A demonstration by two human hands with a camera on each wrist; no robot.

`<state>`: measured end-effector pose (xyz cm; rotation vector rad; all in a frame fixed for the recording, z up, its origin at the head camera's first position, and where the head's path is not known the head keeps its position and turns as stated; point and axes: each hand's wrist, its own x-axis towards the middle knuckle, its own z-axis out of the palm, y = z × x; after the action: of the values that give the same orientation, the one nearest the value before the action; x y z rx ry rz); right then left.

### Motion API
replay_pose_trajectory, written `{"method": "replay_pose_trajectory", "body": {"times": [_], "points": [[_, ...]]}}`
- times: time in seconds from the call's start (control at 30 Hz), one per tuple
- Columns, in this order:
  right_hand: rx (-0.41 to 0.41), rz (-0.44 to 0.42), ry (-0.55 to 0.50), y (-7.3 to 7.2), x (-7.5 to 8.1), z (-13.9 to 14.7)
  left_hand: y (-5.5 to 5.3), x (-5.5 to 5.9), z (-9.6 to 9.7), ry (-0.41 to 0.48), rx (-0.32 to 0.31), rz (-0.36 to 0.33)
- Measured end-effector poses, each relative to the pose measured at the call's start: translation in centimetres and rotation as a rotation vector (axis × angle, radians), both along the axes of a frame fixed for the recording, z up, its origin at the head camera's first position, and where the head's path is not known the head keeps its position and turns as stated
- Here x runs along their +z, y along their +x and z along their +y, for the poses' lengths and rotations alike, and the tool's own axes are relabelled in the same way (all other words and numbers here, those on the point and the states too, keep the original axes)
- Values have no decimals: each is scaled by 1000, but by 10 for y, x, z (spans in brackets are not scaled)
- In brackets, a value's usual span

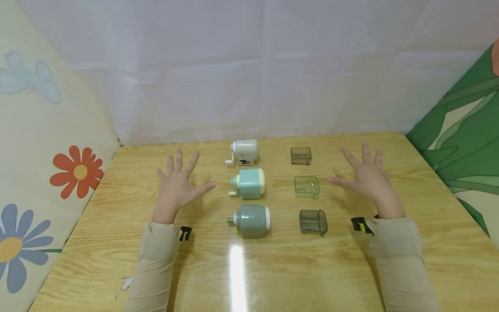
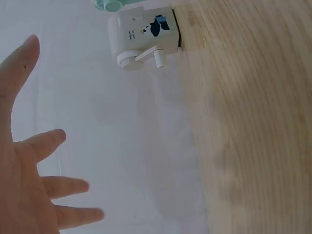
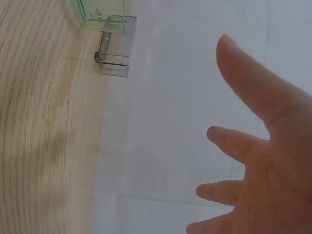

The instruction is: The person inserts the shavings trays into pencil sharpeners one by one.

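Observation:
My left hand is held over the table with its fingers spread and nothing in it. To its right stand three crank pencil sharpeners in a column: a white one at the back, a teal one in the middle and a grey-green one in front. My right hand, also spread and holding nothing, is right of three clear shavings drawers: a smoky one at the back, a green-tinted one and a dark grey one in front. The white sharpener's crank faces my left hand.
The wooden table meets a white cloth backdrop at its far edge. Flower-printed panels flank the left and right sides. A small pale torn patch marks the table at the front left.

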<state>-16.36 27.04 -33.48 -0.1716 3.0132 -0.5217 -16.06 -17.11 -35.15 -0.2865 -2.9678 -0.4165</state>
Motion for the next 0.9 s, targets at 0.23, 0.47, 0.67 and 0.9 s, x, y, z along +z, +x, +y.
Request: {"method": "replay_pose_trajectory", "body": {"times": [0.23,0.47,0.67,0.9], "points": [[25,42,-12,-1,3,0,-1,0,-2,9,-38,95],[-12,50,-34,-3,3,-1,0,0,-3,41,-24,133],[-22,85,-54,-1,2,-1,-1,-1,-3,90,-17,136],[-1,150,-56,-3,-3,2,-2,-6,-4,140,-43,144]]}}
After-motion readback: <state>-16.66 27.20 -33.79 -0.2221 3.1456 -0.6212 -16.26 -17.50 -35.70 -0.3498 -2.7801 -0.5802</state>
